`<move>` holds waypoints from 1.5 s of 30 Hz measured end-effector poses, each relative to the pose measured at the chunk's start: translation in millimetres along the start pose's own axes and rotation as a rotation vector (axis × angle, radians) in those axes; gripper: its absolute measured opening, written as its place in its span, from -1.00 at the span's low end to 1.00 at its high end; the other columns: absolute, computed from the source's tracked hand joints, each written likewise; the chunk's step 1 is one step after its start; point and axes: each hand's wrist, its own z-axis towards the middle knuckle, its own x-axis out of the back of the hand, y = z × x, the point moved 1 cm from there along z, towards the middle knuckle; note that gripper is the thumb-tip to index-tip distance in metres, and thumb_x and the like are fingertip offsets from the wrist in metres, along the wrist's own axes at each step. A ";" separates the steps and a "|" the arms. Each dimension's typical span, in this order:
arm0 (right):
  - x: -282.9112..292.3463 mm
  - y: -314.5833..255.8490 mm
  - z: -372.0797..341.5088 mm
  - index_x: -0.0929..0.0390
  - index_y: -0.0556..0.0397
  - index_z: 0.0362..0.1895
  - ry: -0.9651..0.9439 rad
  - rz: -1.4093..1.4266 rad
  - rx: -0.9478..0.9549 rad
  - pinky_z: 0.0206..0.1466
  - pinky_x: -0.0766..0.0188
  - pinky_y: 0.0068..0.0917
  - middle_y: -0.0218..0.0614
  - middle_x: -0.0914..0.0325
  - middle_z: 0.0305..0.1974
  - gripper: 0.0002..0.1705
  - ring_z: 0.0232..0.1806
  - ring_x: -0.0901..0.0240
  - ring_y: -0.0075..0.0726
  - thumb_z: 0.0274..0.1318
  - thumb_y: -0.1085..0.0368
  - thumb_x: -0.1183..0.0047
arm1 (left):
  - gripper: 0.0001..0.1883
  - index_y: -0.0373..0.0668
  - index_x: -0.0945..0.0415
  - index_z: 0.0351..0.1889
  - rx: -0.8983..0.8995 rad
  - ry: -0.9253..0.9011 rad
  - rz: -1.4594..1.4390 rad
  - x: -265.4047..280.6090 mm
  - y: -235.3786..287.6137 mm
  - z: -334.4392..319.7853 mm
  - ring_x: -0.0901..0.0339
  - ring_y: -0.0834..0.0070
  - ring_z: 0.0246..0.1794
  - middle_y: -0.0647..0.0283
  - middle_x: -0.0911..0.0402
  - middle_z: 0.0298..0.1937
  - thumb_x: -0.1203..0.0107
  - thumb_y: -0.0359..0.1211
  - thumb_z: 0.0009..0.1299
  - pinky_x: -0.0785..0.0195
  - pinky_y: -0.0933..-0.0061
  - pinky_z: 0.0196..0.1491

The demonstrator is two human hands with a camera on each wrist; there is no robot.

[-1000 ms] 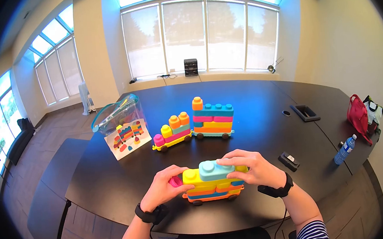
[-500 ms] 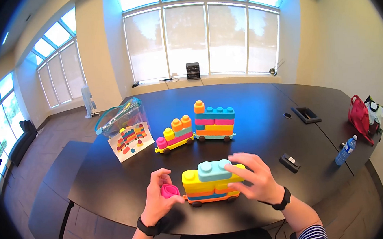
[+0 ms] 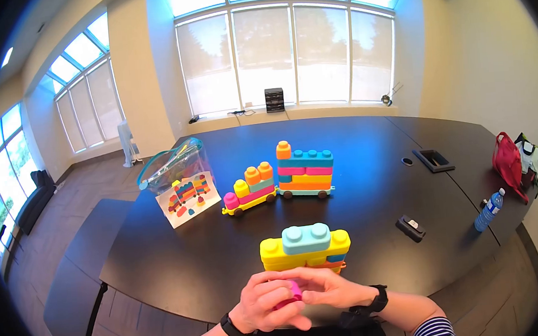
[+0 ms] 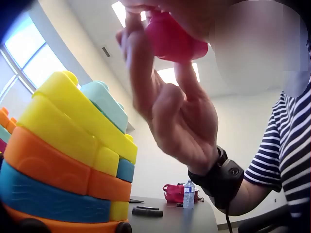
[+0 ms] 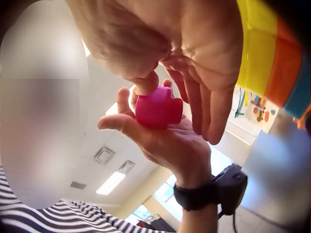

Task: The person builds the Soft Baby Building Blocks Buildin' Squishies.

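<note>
In front of my body my two hands meet around a small pink toy building block (image 3: 295, 290). My left hand (image 3: 262, 302) curls its fingers over the block. From the other side, my right hand (image 3: 335, 288) presses its thumb against the block (image 5: 155, 109), its longer fingers reaching past it. Just beyond the hands stands a wheeled block wagon (image 4: 53, 150), stacked in orange, blue and yellow. A light blue two-stud block (image 3: 306, 239) sits on its top middle. In the head view the hands hide the wagon's lower left part.
Farther back stand a low stepped block wagon (image 3: 250, 198) and a taller one (image 3: 306, 181). A clear bag (image 3: 180, 165) with a picture card (image 3: 187, 199) is to the left. A black case (image 3: 410, 227), a water bottle (image 3: 488, 211) and a red bag (image 3: 507, 162) lie rightward.
My right hand has left the wagon and light blue block and moved down to the left. My left hand has carried the pink block right, so both hands now meet before the wagon.
</note>
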 end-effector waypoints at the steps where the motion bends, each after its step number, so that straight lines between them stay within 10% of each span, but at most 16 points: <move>1: 2.7 -5.8 -1.9 -0.24 0.12 0.63 0.012 -0.035 0.046 0.50 -0.41 -0.28 -0.26 -0.45 0.41 -0.33 0.43 -0.42 -0.34 0.59 0.26 -0.12 | -0.53 0.10 -0.59 -0.02 -0.039 -0.052 0.036 -2.8 -0.8 -2.4 -0.68 0.35 -0.05 0.34 -0.60 -0.02 -0.45 0.15 0.35 -0.57 0.14 0.18; 7: 21.7 -49.6 -19.1 -0.42 0.20 0.48 0.186 -0.144 0.207 0.54 -0.43 -0.13 -0.15 -0.46 0.44 -0.31 0.44 -0.46 -0.21 0.31 0.53 -0.34 | -0.64 0.14 -0.64 0.05 -0.055 -0.009 0.044 -16.7 0.7 -0.5 -0.71 0.32 0.12 0.34 -0.69 0.16 -0.50 -0.12 0.37 -0.43 0.04 0.44; 10: 43.5 -81.2 -25.0 -0.51 0.14 0.37 0.383 -0.401 0.455 0.48 -0.52 -0.14 -0.12 -0.46 0.40 -0.35 0.41 -0.50 -0.15 0.21 0.56 -0.39 | -0.26 -0.02 -0.56 0.20 0.239 0.060 -0.050 -11.2 -24.2 -4.0 -0.56 0.02 0.37 0.12 -0.62 0.30 -0.68 -0.02 0.12 -0.27 -0.13 0.55; 16: 91.9 -58.6 -33.0 -0.57 0.10 0.34 0.459 -0.521 0.292 0.48 -0.53 -0.20 -0.20 -0.48 0.37 -0.41 0.41 -0.49 -0.22 0.23 0.58 -0.35 | 0.18 -0.22 -0.21 0.60 0.613 -0.078 0.015 -8.0 -52.4 3.6 -0.17 -0.11 0.68 -0.12 -0.26 0.63 -0.71 -0.20 0.04 -0.10 -0.03 0.65; 35: 94.0 -35.7 -32.5 -0.52 0.07 0.41 0.403 -0.772 0.259 0.45 -0.58 -0.18 -0.14 -0.53 0.39 -0.29 0.38 -0.56 -0.16 0.17 0.57 -0.41 | -0.03 -0.17 -0.40 0.51 0.619 -0.228 -0.004 -30.6 -46.7 -5.5 -0.52 -0.01 0.34 0.00 -0.56 0.37 -0.62 -0.45 0.07 -0.47 0.07 0.37; 45: 119.8 -20.7 -39.5 -0.43 0.05 0.43 0.483 -0.635 -0.159 0.34 -0.66 -0.17 -0.34 -0.63 0.27 -0.14 0.33 -0.56 -0.36 0.06 0.36 -0.59 | 0.10 -0.18 -0.25 0.62 0.680 -0.310 -0.151 -34.1 -43.1 8.2 -0.35 -0.05 0.54 -0.08 -0.36 0.55 -0.65 -0.28 0.12 -0.32 0.06 0.52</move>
